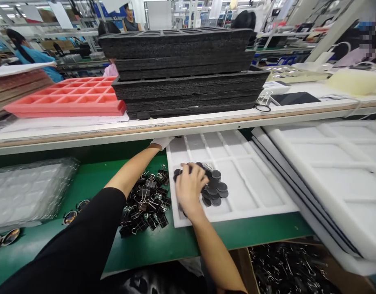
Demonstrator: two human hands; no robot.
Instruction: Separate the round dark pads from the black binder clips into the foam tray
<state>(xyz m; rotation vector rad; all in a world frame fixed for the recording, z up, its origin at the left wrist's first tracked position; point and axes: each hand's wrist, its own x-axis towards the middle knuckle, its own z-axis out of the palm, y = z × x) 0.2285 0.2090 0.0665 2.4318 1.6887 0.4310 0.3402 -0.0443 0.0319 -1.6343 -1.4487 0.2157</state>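
Note:
My right hand (pixel 190 187) is over a pile of dark round lenses (pixel 217 188) in a white foam tray (pixel 243 173). Its fingers are apart and curved down onto the pile, slightly blurred; part of the pile is hidden beneath them. My left hand (pixel 162 143), in a white glove, reaches to the tray's far left corner under the shelf edge. Its fingers are hidden. A heap of black binder clips (pixel 147 202) lies on the green table just left of the tray.
Stacked white foam trays (pixel 338 163) lean at the right. A box of binder clips (pixel 286 265) stands below the table edge. Clear plastic trays (pixel 28 192) and sunglasses (pixel 70 216) lie left. The shelf (pixel 188 126) holds black foam trays (pixel 188 90) and a red tray (pixel 71 98).

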